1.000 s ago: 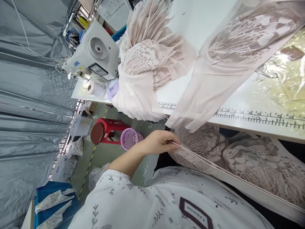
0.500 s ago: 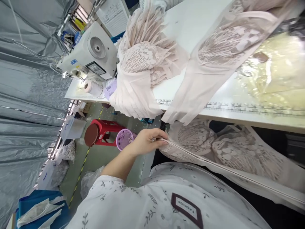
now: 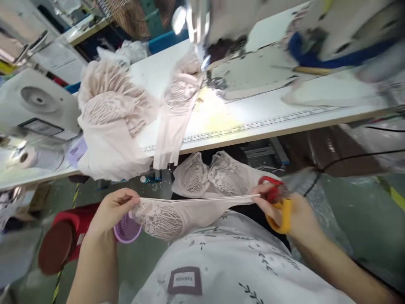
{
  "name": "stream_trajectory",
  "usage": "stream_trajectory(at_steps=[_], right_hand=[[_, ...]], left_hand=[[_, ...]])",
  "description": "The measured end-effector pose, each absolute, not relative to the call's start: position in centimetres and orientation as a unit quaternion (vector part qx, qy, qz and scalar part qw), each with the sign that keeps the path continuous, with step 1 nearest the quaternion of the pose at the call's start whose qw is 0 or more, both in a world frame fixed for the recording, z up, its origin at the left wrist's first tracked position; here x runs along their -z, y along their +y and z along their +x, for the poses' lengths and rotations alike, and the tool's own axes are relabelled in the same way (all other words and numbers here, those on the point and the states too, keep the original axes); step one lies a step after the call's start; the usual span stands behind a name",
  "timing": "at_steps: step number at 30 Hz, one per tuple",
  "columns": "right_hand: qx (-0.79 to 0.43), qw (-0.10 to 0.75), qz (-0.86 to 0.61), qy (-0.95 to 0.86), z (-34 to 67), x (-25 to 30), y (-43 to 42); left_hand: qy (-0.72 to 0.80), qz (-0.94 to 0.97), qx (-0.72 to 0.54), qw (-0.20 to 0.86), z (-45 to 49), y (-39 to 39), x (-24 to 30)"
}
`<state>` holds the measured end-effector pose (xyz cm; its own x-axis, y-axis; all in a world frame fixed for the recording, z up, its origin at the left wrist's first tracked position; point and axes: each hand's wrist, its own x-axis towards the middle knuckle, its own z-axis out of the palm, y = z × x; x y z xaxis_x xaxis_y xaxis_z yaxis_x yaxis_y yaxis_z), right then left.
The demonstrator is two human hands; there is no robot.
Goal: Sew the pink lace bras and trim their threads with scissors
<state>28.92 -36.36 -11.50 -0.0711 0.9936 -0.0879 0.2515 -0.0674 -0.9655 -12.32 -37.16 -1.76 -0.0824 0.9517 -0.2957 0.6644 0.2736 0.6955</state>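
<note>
Two hands [image 3: 110, 211] in play, three lace cups [image 3: 163, 220] about them, one purple basket [image 3: 127, 232], one red stool [image 3: 56, 248], one thread spool [image 3: 44, 158], one fan [image 3: 129, 19]!

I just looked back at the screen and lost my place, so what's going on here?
A person is holding a pale lace garment taut in front of their body, between both hands. The left hand pinches the lace end; the right hand pinches the other end while also holding what look like scissors with red and yellow handles. On the white table, a pile of similar garments lies beside a sewing machine.
</note>
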Motion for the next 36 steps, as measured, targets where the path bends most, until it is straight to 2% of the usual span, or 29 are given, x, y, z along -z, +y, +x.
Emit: stream_trajectory(at_steps=[4,6,9,11,15,19,24,29,32,36], right_hand=[[-0.481,0.395,-0.567,-0.54,27.4,12.2,-35.1],[-0.487,0.388,-0.571,-0.536,27.1,12.3,-34.5],[-0.494,0.378,-0.572,-0.535,26.9,12.0,-33.9],[-0.501,0.372,-0.57,-0.535,26.9,11.7,-33.6],[-0.509,0.368,-0.576,-0.524,27.2,11.3,-33.1],[-0.52,0.376,-0.58,-0.502,27.8,11.6,-32.6],[-0.547,0.364,-0.565,-0.499,28.2,11.8,-31.9],[-0.539,0.326,-0.537,-0.561,29.3,11.9,-30.7],[-0.514,0.283,-0.503,-0.635,30.8,12.4,-29.8],[-0.475,0.153,-0.483,-0.719,32.2,12.8,-29.1]], left_hand=[[0.692,0.702,-0.065,0.155,-9.0,-32.9,3.9],[0.6,0.787,-0.064,0.13,-5.4,-31.8,4.0],[0.413,0.88,-0.1,0.214,1.2,-30.4,4.4],[0.343,0.898,-0.09,0.259,5.1,-29.2,5.2],[0.326,0.873,-0.021,0.363,9.5,-26.9,6.9],[0.331,0.819,-0.067,0.464,10.1,-25.9,8.1],[0.368,0.767,-0.099,0.516,10.2,-25.5,8.9],[0.338,0.733,-0.121,0.578,10.6,-25.0,8.6],[0.354,0.705,-0.157,0.595,10.2,-25.0,8.1],[0.371,0.692,-0.195,0.588,9.4,-25.2,7.8]])
